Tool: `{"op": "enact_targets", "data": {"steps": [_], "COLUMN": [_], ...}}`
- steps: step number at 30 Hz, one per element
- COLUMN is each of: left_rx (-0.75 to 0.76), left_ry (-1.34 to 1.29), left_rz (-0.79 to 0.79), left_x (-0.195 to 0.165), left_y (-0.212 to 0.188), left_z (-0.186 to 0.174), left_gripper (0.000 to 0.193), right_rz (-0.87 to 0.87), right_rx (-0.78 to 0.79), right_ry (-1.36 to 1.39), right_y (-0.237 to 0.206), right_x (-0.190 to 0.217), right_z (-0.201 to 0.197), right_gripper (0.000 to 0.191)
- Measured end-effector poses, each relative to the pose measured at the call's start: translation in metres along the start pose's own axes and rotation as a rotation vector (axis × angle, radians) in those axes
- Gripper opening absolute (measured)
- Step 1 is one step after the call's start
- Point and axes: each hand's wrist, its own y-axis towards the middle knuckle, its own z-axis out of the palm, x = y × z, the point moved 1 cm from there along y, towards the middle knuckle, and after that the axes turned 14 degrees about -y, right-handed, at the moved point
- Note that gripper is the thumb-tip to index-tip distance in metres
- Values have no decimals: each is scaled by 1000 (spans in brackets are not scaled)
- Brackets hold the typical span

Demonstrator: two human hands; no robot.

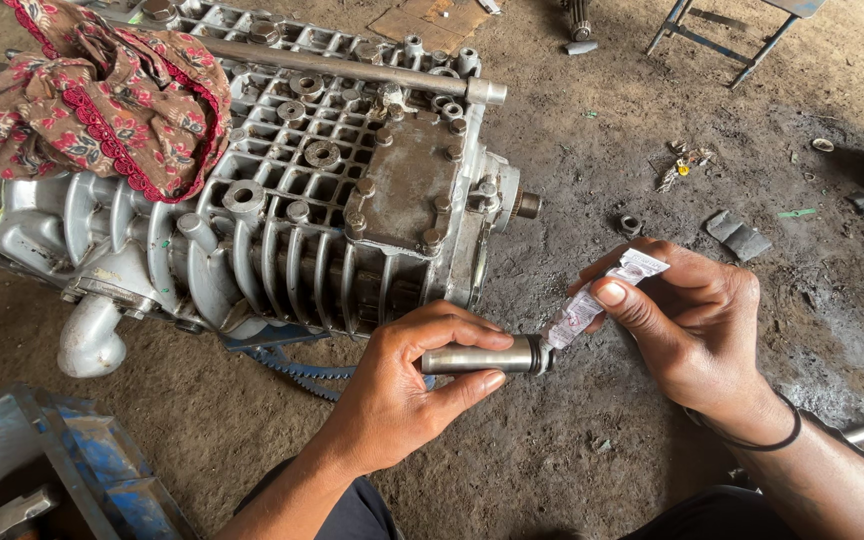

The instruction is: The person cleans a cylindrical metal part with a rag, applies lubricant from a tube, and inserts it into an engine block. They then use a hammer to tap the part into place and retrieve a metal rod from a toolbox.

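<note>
My left hand (407,385) grips a short steel cylinder (477,358) with a dark ring at its right end, holding it level above the dirt floor. My right hand (687,320) pinches a small crumpled tube (597,297), white with pale markings, whose nozzle touches the ringed end of the cylinder. Both hands are just in front of a large ribbed aluminium gearbox housing (332,200) that lies on the ground.
A red floral cloth (92,95) lies over the housing's left end and a long steel rod (352,65) across its top. A blue toothed part (287,365) sits under it. A blue metal box (62,465) is at lower left. Scraps and a stool's legs (722,35) lie at the right.
</note>
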Motion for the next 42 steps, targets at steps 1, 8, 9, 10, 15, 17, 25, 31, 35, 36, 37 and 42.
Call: {"op": "enact_targets", "data": {"steps": [1, 8, 9, 10, 15, 17, 25, 31, 35, 36, 37, 42], "left_rx": [2, 15, 19, 19, 19, 15, 20, 20, 6, 1, -1, -9], "left_ry": [0, 11, 18, 25, 51, 49, 17, 77, 112, 119, 122, 141], "left_rz": [-2, 34, 29, 33, 47, 45, 47, 105, 140, 148, 148, 189], "left_x": [0, -2, -2, -3, -6, -7, -6, -5, -6, -6, -6, -5], "left_y": [0, 0, 0, 0, 0, 0, -2, -3, -3, -3, -4, -3], "left_z": [0, 0, 0, 0, 0, 0, 3, 3, 3, 3, 3, 3], "left_gripper": [21, 22, 23, 23, 26, 27, 28, 25, 23, 23, 22, 19], "right_rz": [0, -7, -2, 3, -3, -13, -11, -9, -6, -8, -11, -2], "right_rx": [-1, -18, -17, -16, -22, -20, -27, -36, -41, -39, -37, -43], "right_ry": [8, 20, 14, 7, 17, 8, 31, 50, 21, 30, 39, 38], "right_y": [0, -1, -1, -1, -1, -1, 1, 0, -1, -1, -1, -2], "right_x": [0, 0, -1, -1, -2, -2, -1, -1, -1, -1, 0, -1], "right_z": [0, 1, 1, 1, 1, 1, -2, -2, -2, -2, -2, -2], "right_gripper": [13, 13, 13, 13, 13, 13, 13, 13, 13, 12, 12, 12]}}
